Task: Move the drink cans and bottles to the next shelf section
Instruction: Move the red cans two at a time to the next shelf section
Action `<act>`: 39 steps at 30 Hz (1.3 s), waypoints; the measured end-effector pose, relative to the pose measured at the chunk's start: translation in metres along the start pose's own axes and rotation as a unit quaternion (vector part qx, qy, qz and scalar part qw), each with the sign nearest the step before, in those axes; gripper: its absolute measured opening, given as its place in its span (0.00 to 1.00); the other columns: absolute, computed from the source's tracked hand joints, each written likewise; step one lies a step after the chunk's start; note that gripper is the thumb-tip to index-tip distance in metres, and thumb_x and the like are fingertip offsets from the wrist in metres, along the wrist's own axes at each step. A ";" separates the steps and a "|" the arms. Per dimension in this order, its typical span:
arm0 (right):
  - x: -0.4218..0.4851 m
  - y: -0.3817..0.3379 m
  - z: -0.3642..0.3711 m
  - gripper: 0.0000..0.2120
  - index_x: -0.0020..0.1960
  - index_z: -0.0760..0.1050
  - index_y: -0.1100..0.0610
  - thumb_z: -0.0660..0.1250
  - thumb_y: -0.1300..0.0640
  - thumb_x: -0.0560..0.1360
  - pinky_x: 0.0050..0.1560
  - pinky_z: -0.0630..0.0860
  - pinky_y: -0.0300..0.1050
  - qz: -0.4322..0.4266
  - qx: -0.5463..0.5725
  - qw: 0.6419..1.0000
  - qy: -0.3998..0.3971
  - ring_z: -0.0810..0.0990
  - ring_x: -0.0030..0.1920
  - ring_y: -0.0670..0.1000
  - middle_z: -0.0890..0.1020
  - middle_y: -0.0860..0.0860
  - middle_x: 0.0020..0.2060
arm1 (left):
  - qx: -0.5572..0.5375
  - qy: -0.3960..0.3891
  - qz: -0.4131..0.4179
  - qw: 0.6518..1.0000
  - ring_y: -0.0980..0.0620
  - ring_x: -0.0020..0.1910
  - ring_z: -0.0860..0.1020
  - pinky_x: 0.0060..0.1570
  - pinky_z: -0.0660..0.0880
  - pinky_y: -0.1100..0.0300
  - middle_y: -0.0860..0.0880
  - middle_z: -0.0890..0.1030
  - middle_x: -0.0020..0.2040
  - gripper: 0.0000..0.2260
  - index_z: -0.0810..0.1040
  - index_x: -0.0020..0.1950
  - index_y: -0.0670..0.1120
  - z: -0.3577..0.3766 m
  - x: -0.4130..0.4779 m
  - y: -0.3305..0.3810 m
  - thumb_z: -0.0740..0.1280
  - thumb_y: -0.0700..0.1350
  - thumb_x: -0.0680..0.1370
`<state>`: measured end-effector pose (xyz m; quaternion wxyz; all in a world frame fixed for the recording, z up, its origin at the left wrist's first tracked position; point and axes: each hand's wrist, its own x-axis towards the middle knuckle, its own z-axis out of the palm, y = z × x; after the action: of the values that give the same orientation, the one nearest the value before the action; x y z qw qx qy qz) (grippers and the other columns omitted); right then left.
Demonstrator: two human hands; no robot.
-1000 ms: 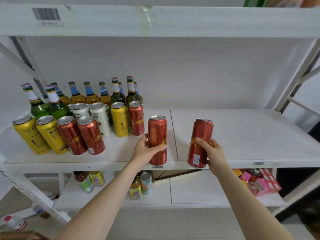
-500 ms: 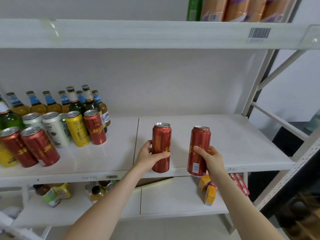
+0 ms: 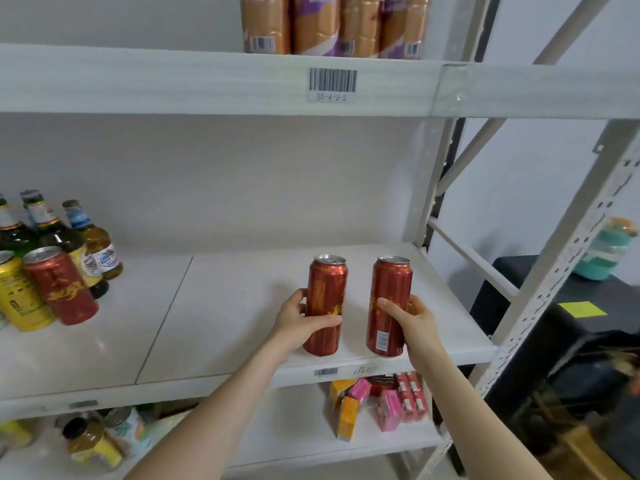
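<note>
My left hand [image 3: 301, 322] grips a tall red can [image 3: 326, 292] upright over the right section of the white middle shelf [image 3: 221, 327]. My right hand [image 3: 412, 320] grips a second red can [image 3: 389, 296] beside it, near the shelf's front edge. I cannot tell whether either can touches the board. On the left section stand another red can [image 3: 60, 289], a yellow can [image 3: 19, 299] and several glass bottles [image 3: 93, 244], partly cut off by the frame edge.
A metal upright [image 3: 561, 271] and diagonal braces close the shelf's right end. Wrapped brown packs [image 3: 332, 22] sit on the top shelf. Small pink and orange cartons [image 3: 377, 403] and jars [image 3: 90, 441] lie on the lower shelf. A black case [image 3: 571, 337] stands to the right.
Both hands have carried the red cans rightward over the right shelf section, and my view has turned right, pushing the remaining cans and bottles to the left edge.
</note>
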<state>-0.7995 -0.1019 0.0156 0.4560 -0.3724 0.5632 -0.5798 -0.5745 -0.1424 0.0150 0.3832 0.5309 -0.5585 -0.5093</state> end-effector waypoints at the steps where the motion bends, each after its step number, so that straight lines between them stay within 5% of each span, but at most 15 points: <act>1: 0.005 -0.003 -0.013 0.22 0.57 0.76 0.50 0.79 0.50 0.66 0.48 0.81 0.52 -0.001 -0.002 1.000 -0.006 0.85 0.50 0.55 0.84 0.53 0.51 | -0.005 0.004 -0.003 1.000 0.52 0.52 0.82 0.54 0.80 0.51 0.51 0.84 0.52 0.31 0.77 0.55 0.59 0.014 0.001 0.003 0.80 0.59 0.54; 11: 0.059 -0.026 -0.105 0.22 0.52 0.75 0.44 0.79 0.47 0.61 0.32 0.78 0.36 0.000 0.010 0.999 -0.032 0.86 0.42 0.46 0.84 0.49 0.49 | -0.031 0.017 -0.018 0.999 0.51 0.53 0.82 0.57 0.78 0.49 0.50 0.84 0.53 0.34 0.76 0.57 0.58 0.121 0.027 0.031 0.80 0.58 0.53; 18: 0.120 -0.024 -0.122 0.20 0.55 0.75 0.47 0.79 0.51 0.67 0.42 0.78 0.46 -0.004 0.029 0.999 -0.013 0.84 0.50 0.53 0.83 0.52 0.52 | -0.023 0.014 -0.007 1.000 0.51 0.52 0.83 0.55 0.79 0.52 0.49 0.85 0.51 0.33 0.78 0.56 0.56 0.143 0.085 0.042 0.81 0.55 0.52; 39: 0.303 0.006 -0.089 0.24 0.59 0.75 0.50 0.80 0.57 0.66 0.51 0.80 0.50 -0.066 0.075 0.994 -0.041 0.83 0.53 0.54 0.83 0.52 0.53 | -0.032 0.068 0.063 0.995 0.51 0.54 0.82 0.60 0.78 0.47 0.51 0.84 0.54 0.35 0.77 0.58 0.56 0.162 0.243 0.024 0.82 0.53 0.52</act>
<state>-0.9760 -0.3610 -0.0230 0.4664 -0.3969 0.4733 -0.6333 -0.7708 -0.3569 -0.0192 0.4683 0.5153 -0.5470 -0.4647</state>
